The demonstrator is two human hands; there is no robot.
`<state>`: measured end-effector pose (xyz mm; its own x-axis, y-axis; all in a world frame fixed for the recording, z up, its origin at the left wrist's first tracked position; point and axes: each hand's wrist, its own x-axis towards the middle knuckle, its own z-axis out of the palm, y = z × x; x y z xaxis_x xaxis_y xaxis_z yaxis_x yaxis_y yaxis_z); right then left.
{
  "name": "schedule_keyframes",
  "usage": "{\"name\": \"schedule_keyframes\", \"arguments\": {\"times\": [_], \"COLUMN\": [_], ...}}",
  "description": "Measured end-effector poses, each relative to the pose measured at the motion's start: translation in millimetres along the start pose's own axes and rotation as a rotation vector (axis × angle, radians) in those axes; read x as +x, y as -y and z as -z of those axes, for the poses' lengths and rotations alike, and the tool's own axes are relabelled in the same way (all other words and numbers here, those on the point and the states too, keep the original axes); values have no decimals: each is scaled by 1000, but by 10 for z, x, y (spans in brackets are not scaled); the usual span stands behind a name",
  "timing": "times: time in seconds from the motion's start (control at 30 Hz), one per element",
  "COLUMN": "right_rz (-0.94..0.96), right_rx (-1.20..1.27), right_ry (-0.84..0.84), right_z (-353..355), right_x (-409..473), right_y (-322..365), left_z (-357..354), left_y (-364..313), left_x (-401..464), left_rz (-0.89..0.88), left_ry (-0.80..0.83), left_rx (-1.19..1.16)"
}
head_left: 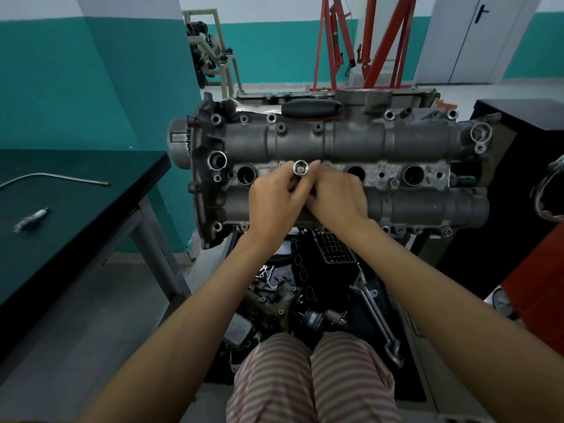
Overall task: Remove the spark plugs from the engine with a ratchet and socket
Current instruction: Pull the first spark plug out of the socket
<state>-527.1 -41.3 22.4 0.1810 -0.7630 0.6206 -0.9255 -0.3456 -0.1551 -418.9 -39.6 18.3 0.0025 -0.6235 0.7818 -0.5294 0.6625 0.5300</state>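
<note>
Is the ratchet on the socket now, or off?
Off. The ratchet lies on the engine's far edge; both hands hold the socket, its drive end bare.

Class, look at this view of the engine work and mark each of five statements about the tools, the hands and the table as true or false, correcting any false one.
1. The ratchet is in the person's right hand. False: it lies on the far edge of the engine, untouched.
2. The left hand holds the socket over the row of plug holes. True.
3. The right hand rests on the table. False: it is at the socket beside the left hand.
4. A spark plug lies on the dark table at the left. True.
5. A bent metal rod also lies on that table. True.
</note>
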Motion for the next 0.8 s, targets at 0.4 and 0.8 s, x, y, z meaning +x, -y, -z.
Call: {"name": "schedule_keyframes", "arguments": {"times": [0.4,0.8], "right_rz": [-5,-17], "right_rx": [-26,-34], "right_ry": [-13,12], "right_z": [-38,-80], "right_x": [-7,4], "right_y": [1,-29], "left_z": [-2,-1], "left_y": [38,46], "left_x": [-43,-55], "left_rz": [22,6], "left_ry": [39,25], "left_rx": [-4,6]}}
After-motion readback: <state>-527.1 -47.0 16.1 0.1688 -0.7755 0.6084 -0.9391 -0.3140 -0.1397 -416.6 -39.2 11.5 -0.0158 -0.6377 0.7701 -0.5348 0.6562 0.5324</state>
